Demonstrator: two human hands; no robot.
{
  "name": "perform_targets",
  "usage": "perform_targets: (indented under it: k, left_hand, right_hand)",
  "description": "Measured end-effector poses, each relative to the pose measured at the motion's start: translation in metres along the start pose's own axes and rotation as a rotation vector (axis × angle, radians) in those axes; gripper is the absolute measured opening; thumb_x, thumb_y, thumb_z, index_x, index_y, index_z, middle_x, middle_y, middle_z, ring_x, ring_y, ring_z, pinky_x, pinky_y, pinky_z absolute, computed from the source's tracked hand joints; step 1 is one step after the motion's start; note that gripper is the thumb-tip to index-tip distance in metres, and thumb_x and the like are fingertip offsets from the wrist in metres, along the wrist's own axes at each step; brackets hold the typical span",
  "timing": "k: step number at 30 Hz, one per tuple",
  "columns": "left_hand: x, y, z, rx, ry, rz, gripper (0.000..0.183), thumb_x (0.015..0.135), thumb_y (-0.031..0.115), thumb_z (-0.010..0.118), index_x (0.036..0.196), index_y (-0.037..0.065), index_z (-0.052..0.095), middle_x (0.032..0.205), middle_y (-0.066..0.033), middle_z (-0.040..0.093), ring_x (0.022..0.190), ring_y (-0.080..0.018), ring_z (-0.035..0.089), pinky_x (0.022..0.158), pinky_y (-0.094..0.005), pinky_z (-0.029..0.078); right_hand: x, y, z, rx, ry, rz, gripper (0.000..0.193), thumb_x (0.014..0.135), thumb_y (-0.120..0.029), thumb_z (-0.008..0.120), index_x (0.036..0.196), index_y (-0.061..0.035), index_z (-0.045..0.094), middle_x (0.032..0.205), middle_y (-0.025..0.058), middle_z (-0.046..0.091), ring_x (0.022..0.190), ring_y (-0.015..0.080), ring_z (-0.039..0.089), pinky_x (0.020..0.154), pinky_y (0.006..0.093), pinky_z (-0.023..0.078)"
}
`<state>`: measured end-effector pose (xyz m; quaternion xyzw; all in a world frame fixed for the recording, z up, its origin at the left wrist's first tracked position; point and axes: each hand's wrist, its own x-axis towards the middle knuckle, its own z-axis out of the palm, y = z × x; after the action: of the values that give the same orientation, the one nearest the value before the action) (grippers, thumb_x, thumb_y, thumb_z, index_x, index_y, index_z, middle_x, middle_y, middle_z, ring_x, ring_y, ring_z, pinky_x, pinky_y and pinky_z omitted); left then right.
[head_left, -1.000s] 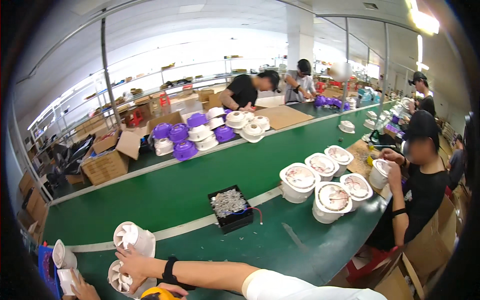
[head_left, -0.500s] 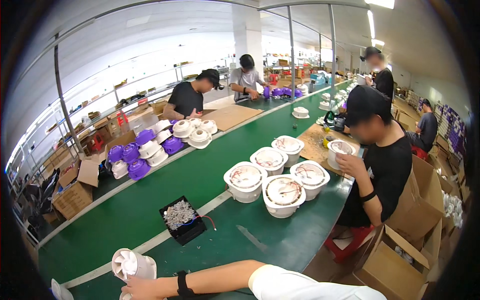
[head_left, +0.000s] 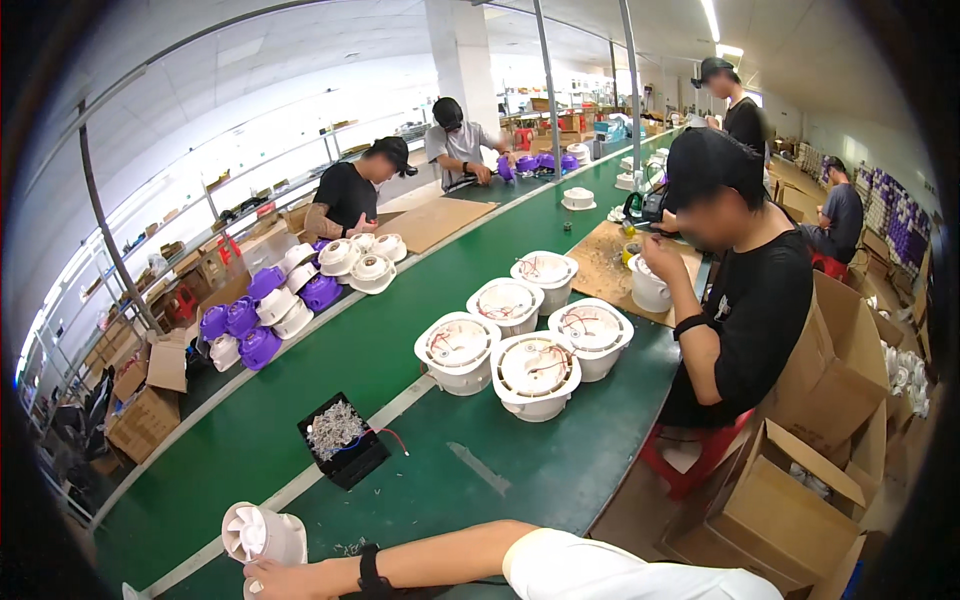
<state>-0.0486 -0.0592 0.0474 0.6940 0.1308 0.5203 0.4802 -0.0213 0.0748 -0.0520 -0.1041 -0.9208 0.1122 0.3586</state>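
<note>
Right hand [head_left: 288, 580] at base of white fan [head_left: 262, 535], low at near left of table [head_left: 480, 470]; grip hidden, cannot tell if closed. Left hand unseen. Risk: fan slipping or tipping from loose, one-handed hold, striking tray [head_left: 365, 462]

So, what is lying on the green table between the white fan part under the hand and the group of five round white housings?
In the head view, a small black tray of metal screws lies between the white fan part and the round white housings.

Place: a factory assembly hall.
Evidence: workers seated along a long green conveyor belt [head_left: 330, 370]; white fan housings [head_left: 535, 370] on it; cardboard boxes [head_left: 790, 500] beside it.
</note>
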Motion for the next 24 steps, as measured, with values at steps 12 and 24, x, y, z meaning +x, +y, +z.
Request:
perform_targets:
  k: [12,24]
  left_hand:
    - [-0.001,0.005,0.011,-0.098,-0.106,0.251,0.031,0.068,0.015,0.073,0.077,-0.010,0.057,0.052,-0.0106,0.051,0.035,-0.0175,0.045,0.035,-0.0236,0.034]
    - [-0.010,0.020,0.014,-0.114,0.269,-0.041,0.037,0.080,0.007,0.073,0.104,-0.004,0.049,0.073,-0.0130,0.054,0.058,-0.0224,0.052,0.054,-0.0318,0.044]
  right_hand:
    - [-0.047,-0.030,-0.083,0.371,0.068,0.433,0.044,0.067,-0.032,0.073,0.095,-0.0005,0.059,0.117,0.0221,0.042,0.106,0.0393,0.049,0.090,0.0428,0.044]
    - [-0.178,-0.106,-0.202,0.109,0.336,0.654,0.047,0.069,-0.028,0.083,0.100,-0.0071,0.054,0.138,0.0245,0.028,0.123,0.0432,0.042,0.101,0.0415,0.041]
